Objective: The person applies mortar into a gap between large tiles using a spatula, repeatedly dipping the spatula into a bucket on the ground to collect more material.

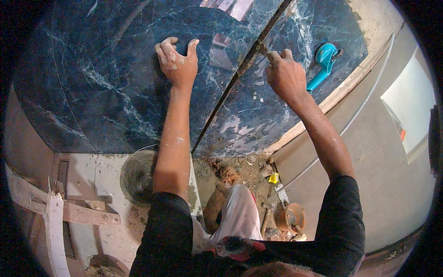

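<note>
My left hand [177, 62] rests on a dark blue marble slab [106, 83] with white veins, its fingers bent and the thumb spread apart. It holds nothing. My right hand [285, 76] is closed at the dark gap [226, 92] between this slab and a second marble slab [240, 124] on the right. From its fingers a narrow, flat, mortar-coloured tool [262, 48] sticks out into the gap; most of it is hidden. To the right of that hand, a turquoise suction cup lifter [326, 59] sits on the right slab.
A round bucket of grey material [138, 177] stands below the left slab. An orange-brown pot [291, 217], a yellow object [273, 177] and rubble lie near my knee. Wooden pieces [87, 213] are at the lower left. A pale cable [355, 113] runs along the right.
</note>
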The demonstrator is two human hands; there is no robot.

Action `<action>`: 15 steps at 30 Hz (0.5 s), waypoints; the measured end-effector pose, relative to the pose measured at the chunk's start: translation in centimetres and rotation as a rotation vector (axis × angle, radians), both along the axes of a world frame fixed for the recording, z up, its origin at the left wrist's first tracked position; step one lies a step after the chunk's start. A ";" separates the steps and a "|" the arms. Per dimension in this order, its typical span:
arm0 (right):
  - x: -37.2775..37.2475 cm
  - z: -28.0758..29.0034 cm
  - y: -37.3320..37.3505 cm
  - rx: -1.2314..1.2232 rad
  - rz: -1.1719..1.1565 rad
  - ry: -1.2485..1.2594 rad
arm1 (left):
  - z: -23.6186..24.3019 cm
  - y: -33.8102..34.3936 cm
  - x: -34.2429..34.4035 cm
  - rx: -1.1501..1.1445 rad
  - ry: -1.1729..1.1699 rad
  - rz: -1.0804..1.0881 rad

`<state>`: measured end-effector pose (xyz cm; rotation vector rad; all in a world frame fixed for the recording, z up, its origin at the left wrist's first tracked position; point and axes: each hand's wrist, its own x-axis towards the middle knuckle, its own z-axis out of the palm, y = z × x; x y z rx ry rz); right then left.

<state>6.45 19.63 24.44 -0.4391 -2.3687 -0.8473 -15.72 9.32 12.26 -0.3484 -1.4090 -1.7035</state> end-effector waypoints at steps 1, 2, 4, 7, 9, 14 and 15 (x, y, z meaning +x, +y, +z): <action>0.0 0.0 -0.1 -0.008 -0.001 0.001 | 0.1 -0.1 -0.1 -0.009 0.018 0.019; 0.1 -0.1 -0.1 -0.018 -0.003 0.001 | 0.0 -0.1 -0.3 -0.020 0.035 0.037; -0.1 -0.7 0.3 -0.055 0.035 0.027 | -0.2 -0.1 -0.5 -0.022 0.044 0.043; 0.1 -3.0 2.0 -0.078 0.059 0.011 | 0.1 0.3 -0.1 -0.003 0.038 0.020; 0.0 -4.1 1.4 -0.102 0.051 -0.039 | -0.1 0.0 -0.6 -0.014 0.048 0.053; 0.3 -6.2 0.8 -0.126 0.021 -0.088 | -0.1 0.3 -0.4 -0.004 0.022 0.058; 0.3 -6.5 0.5 -0.132 0.015 -0.102 | -0.1 0.2 -0.4 -0.008 0.014 0.064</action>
